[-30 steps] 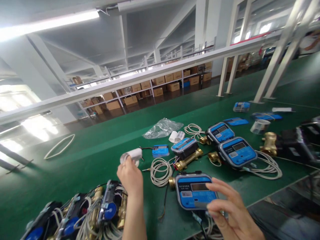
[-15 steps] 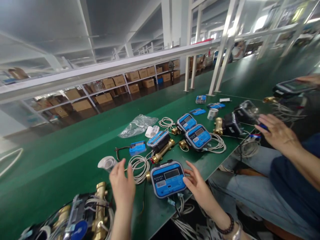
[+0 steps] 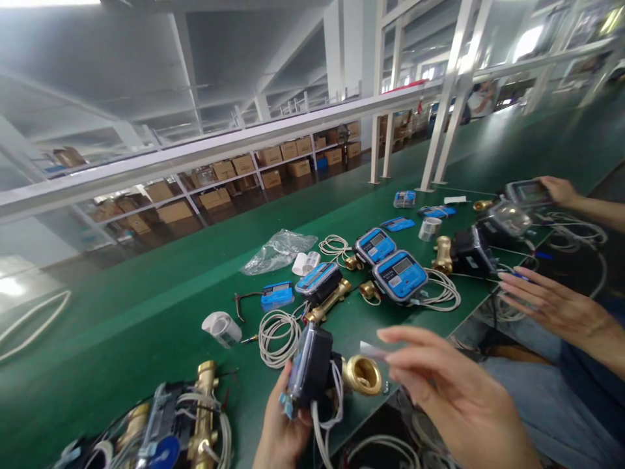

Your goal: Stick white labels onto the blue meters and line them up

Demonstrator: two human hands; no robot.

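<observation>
My left hand (image 3: 279, 430) grips a water-meter-like unit, a black-backed meter (image 3: 312, 365) with a clear cover, tipped up on its side near the table's front edge. Its brass pipe end (image 3: 364, 376) points to the right, and grey cables hang from it. My right hand (image 3: 449, 397) is just right of the brass end, fingers pinched on a small whitish label (image 3: 372, 350). A roll of labels (image 3: 224, 329) stands to the left, beside a coiled grey cable (image 3: 279, 337).
Further meters (image 3: 400, 275) with blue faces lie behind on the green table (image 3: 161, 299). More brass-piped units (image 3: 205, 417) lie at lower left. A plastic bag (image 3: 278, 251) lies farther back. A co-worker's hands (image 3: 566, 319) are at the right, near other meters.
The meter was lying face up; now my left hand has moved right and holds it turned on its side. My right hand has left its edge and now carries a small label.
</observation>
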